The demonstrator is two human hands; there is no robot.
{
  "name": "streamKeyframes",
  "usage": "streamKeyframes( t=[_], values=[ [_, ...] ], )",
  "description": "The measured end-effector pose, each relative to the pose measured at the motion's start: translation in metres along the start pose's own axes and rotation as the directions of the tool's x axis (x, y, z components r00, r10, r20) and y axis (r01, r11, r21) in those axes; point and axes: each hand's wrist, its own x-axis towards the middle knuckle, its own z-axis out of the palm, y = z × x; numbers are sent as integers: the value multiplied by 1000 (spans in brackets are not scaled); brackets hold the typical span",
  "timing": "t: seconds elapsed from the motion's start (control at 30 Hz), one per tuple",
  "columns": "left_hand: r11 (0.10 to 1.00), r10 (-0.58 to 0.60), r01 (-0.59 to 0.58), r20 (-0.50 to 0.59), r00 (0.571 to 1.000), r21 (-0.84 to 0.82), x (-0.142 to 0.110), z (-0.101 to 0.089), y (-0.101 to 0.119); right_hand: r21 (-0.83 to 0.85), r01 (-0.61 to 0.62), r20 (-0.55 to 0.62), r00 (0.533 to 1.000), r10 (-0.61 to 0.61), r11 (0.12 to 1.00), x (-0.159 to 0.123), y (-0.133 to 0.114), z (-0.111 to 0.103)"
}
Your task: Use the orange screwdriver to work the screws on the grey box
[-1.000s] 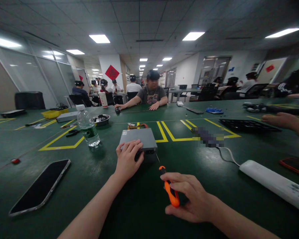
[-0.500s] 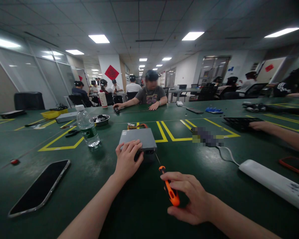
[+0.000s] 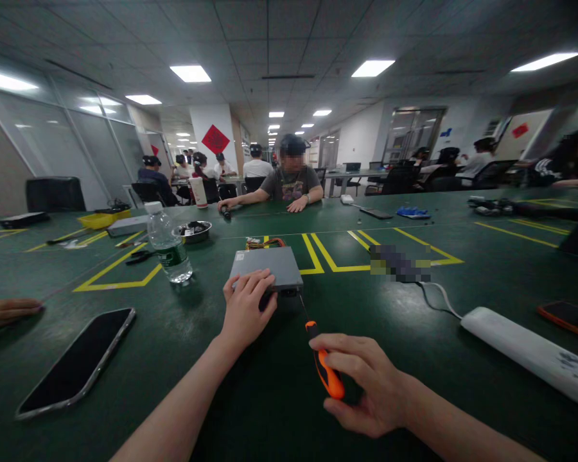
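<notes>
A grey metal computer power supply (image 3: 270,262) lies flat on the green table, with a bundle of coloured wires (image 3: 266,243) at its far side. My left hand (image 3: 248,301) grips its near left part, fingers over the top and thumb down at the near face. In my right hand (image 3: 366,382) is an orange and black screwdriver (image 3: 325,369), held by its handle between thumb and fingers. Its thin shaft slants up to the near right corner of the power supply. Whether the tip sits in a screw is too small to tell.
A phone (image 3: 77,362) lies left, and a water bottle (image 3: 170,247) stands beyond it near a metal bowl (image 3: 196,231). On the right is a white power strip (image 3: 525,353) with a cable. Another person's hand (image 3: 9,313) rests at the left edge; a person (image 3: 293,183) sits opposite.
The screwdriver handle has turned slightly in my right hand; my left hand stays put. A co-worker's hand carried a black panel off rightward. Another hand came in at left, where a small red object lay.
</notes>
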Motion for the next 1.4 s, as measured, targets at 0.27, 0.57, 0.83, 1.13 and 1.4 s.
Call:
streamKeyframes(
  t=[0.27, 0.57, 0.83, 1.13, 1.4],
  values=[
    [1000, 11, -11, -15, 1000, -3, 0, 0, 0, -54, -20, 5, 1000, 20, 998, -3, -1, 0],
    [1000, 10, -10, -5, 1000, -3, 0, 0, 0, -23, 38, 113, 993, -35, 999, 4, -4, 0],
    [1000, 9, -9, -17, 1000, -5, 0, 0, 0, 5, -40, -4, 999, 40, 999, -1, -2, 3],
    [1000, 5, -6, -18, 1000, -7, 1, 0, 1, -51, 37, 78, 996, -33, 998, 3, -4, 2],
    [1000, 5, -5, -10, 1000, 2, 0, -1, 1, -31, -17, 57, 998, 19, 999, -1, -3, 2]
  ],
)
